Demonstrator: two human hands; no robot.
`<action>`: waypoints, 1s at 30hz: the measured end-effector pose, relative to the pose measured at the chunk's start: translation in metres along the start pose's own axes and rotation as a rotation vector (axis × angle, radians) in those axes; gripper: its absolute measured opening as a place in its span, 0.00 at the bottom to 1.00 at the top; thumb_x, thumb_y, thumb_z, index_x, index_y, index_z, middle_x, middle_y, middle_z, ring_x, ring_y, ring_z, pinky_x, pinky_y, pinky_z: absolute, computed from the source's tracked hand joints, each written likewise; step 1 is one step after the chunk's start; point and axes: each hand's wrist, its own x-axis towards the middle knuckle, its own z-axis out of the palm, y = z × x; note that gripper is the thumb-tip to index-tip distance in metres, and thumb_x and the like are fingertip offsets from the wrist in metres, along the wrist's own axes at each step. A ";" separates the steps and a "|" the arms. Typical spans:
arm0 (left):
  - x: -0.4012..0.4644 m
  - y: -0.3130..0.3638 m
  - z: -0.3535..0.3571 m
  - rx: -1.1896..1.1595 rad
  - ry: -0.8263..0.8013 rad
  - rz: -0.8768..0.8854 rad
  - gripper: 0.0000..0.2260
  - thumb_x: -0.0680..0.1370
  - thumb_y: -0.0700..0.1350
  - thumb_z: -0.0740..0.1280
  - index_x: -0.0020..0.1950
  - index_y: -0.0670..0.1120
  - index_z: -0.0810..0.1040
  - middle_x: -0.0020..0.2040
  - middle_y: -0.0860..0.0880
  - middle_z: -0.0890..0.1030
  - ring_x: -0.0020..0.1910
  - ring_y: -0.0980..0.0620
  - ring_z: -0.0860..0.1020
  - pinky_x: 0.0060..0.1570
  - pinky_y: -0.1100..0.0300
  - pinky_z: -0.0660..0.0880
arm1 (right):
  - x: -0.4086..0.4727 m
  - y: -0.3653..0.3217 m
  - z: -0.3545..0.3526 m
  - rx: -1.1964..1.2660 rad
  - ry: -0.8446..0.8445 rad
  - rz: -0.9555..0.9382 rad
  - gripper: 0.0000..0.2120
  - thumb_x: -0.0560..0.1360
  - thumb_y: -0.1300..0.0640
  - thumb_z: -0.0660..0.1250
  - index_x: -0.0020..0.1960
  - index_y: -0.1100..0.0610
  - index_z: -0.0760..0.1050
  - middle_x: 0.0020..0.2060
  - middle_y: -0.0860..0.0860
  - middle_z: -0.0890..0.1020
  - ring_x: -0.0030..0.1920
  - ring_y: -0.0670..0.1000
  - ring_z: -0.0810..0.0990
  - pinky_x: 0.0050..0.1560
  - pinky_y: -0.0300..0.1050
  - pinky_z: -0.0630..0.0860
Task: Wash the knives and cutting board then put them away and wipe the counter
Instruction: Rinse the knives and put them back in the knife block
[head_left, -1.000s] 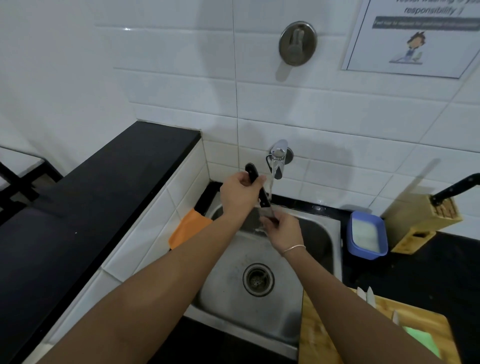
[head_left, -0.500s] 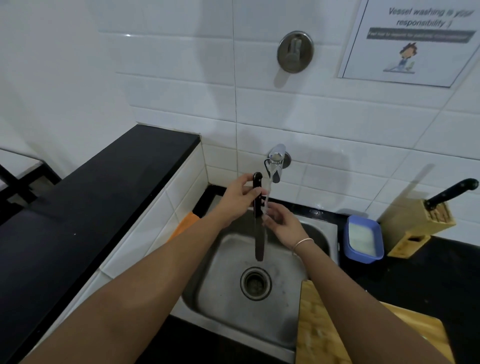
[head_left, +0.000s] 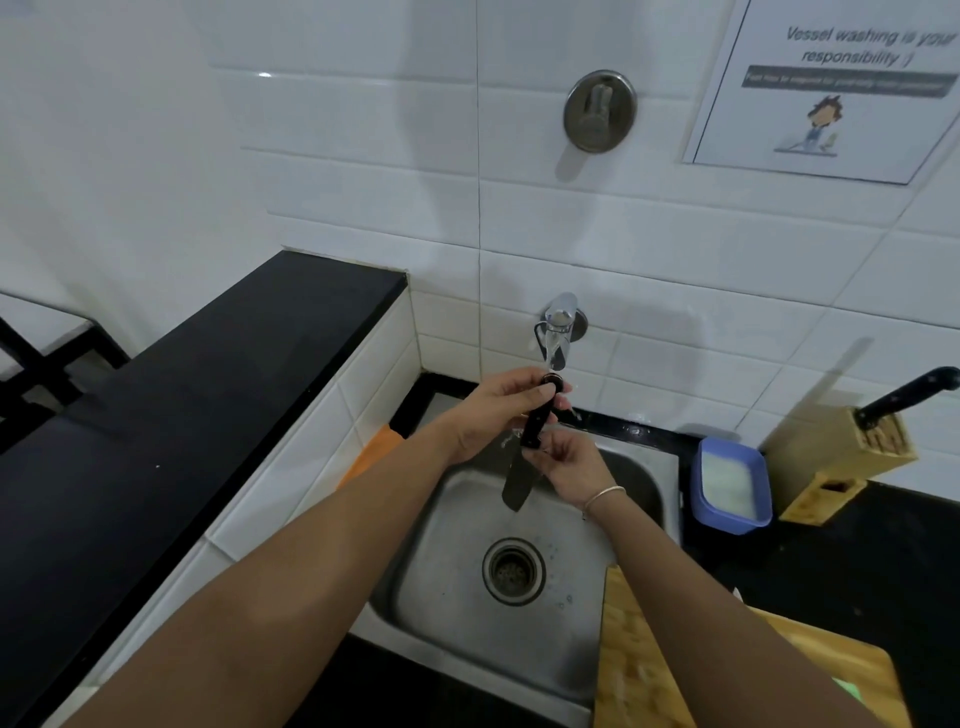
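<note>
While water runs from the tap (head_left: 558, 332) over it, we hold the knife (head_left: 525, 451) blade-down above the sink (head_left: 639, 473)'s back edge: our left hand (head_left: 491, 410) pinches the handle's top, our right hand (head_left: 569, 462) curls round its lower end. By the sink's right rim sit a blue tub (head_left: 730, 486) and a knife block (head_left: 841, 457); the cutting board (head_left: 675, 670) overlaps the sink's front right corner. An orange cloth (head_left: 371, 454) lies left, partly hidden by our arm.
</note>
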 end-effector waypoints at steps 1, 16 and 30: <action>0.001 0.001 0.002 0.042 0.030 0.004 0.08 0.83 0.43 0.67 0.61 0.45 0.81 0.57 0.41 0.83 0.54 0.46 0.81 0.60 0.52 0.78 | 0.002 0.000 0.001 0.006 0.022 -0.007 0.16 0.78 0.66 0.70 0.34 0.56 0.71 0.27 0.46 0.73 0.29 0.44 0.69 0.34 0.37 0.68; 0.029 0.021 0.006 0.367 0.873 0.121 0.08 0.80 0.52 0.71 0.52 0.50 0.77 0.46 0.49 0.84 0.47 0.49 0.83 0.50 0.48 0.81 | 0.012 -0.027 -0.002 -0.092 0.304 -0.083 0.14 0.78 0.54 0.71 0.33 0.49 0.76 0.24 0.41 0.77 0.27 0.38 0.74 0.37 0.38 0.71; 0.019 0.032 0.010 0.368 0.919 0.142 0.07 0.80 0.52 0.70 0.53 0.51 0.76 0.46 0.49 0.85 0.46 0.51 0.84 0.50 0.47 0.82 | 0.009 -0.036 -0.002 -0.152 0.264 -0.158 0.13 0.79 0.57 0.70 0.36 0.48 0.74 0.29 0.44 0.76 0.29 0.39 0.72 0.37 0.38 0.70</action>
